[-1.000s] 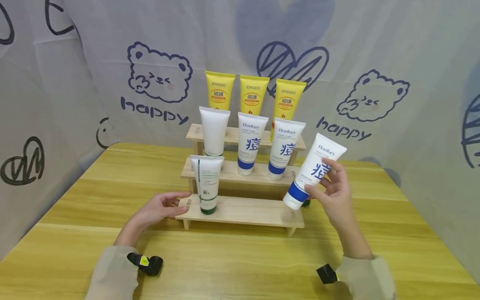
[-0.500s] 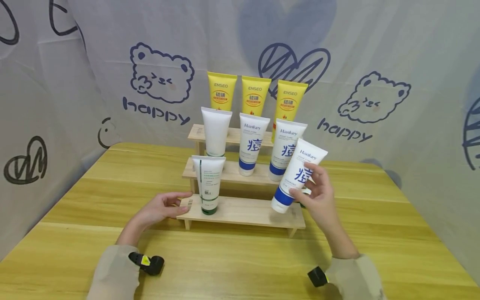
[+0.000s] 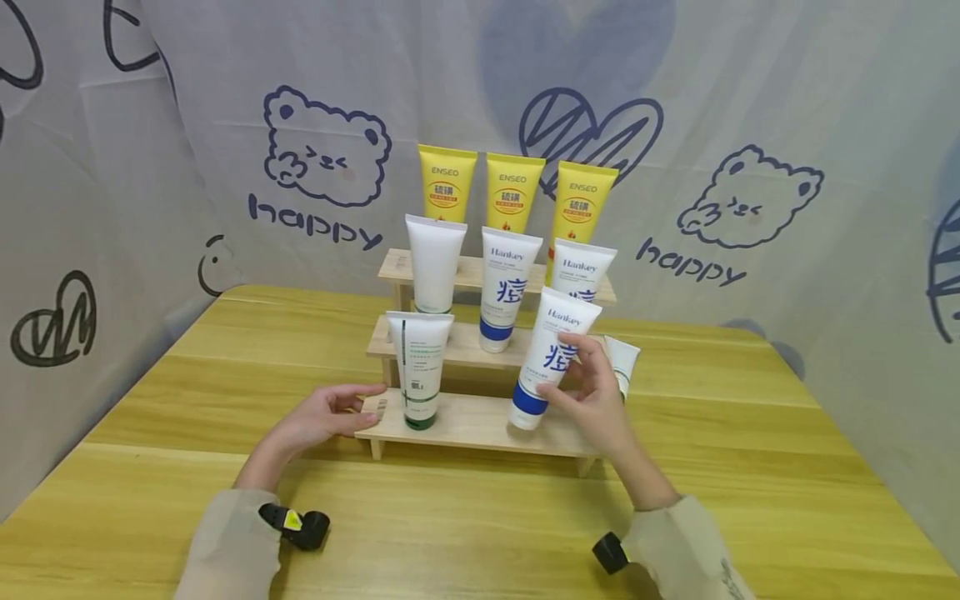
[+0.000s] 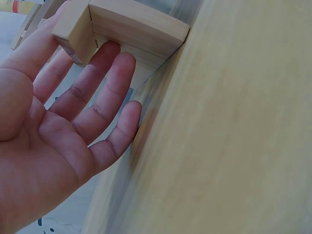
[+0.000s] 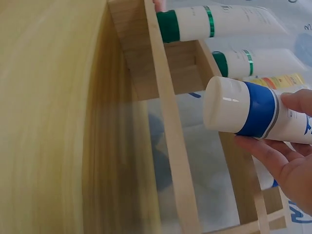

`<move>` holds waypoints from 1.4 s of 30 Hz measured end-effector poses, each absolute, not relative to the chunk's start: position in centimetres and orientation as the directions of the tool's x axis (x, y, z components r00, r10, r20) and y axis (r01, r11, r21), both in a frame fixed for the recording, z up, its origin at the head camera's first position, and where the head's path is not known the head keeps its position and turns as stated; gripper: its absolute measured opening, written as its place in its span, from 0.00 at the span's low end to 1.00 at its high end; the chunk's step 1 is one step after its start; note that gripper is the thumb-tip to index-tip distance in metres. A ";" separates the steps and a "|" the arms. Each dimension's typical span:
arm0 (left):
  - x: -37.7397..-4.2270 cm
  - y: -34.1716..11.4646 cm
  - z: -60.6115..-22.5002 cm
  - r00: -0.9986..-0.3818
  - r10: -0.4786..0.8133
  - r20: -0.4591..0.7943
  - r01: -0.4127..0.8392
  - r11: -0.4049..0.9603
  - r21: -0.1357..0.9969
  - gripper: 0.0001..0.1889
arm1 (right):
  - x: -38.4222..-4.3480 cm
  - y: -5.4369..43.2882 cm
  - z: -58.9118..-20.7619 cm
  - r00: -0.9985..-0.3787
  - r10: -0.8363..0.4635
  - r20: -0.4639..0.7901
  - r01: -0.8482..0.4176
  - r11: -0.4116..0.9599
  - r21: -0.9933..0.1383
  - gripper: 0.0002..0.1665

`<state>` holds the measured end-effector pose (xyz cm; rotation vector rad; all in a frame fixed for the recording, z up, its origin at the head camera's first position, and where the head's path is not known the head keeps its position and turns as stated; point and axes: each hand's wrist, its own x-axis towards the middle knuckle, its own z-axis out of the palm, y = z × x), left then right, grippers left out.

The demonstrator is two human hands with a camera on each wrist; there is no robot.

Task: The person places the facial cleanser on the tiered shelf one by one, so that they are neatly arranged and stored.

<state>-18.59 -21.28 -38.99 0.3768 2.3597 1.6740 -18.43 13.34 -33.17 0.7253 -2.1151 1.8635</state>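
In the head view my right hand (image 3: 588, 392) pinches a white squeeze tube (image 3: 558, 350) with a blue band and blue lettering. The tube leans slightly, its cap just above the lowest step of the wooden stepped stand (image 3: 480, 429). The right wrist view shows the white cap (image 5: 226, 105) apart from the bottom board. My left hand (image 3: 318, 417) holds the left end of that step between thumb and forefinger; its other fingers (image 4: 105, 102) reach under the board in the left wrist view. Right beside it, a white tube with a green cap (image 3: 420, 367) stands upright on the step.
The middle step holds a plain white-faced tube (image 3: 433, 267) and two blue-banded tubes, one (image 3: 506, 287) in the centre. Three yellow tubes (image 3: 513, 192) stand on the top step. Another white tube (image 3: 622, 362) shows behind my right hand. A patterned curtain (image 3: 465, 67) hangs behind the table (image 3: 450, 533).
My right hand has carried the blue-banded tube leftward from the stand's right side to over the lowest step. The tube behind that hand has come into sight. My left hand stays on the step's end.
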 end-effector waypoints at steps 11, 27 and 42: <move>-18.5 -21.3 -38.9 -0.945 0.325 -0.046 0.065 0.322 0.945 0.27 | -18.8 10.9 -34.0 -0.778 -0.296 0.555 -0.599 0.082 -0.796 0.34; -18.7 -21.2 -38.9 -0.943 0.327 -0.052 0.056 0.314 0.948 0.27 | -19.4 9.6 -35.6 -0.580 -0.393 0.713 -0.792 0.068 -0.607 0.31; -18.5 -21.3 -38.9 -0.942 0.333 -0.045 0.063 0.306 0.950 0.27 | -18.6 10.0 -35.5 -0.538 -0.441 0.719 -0.816 0.059 -0.574 0.31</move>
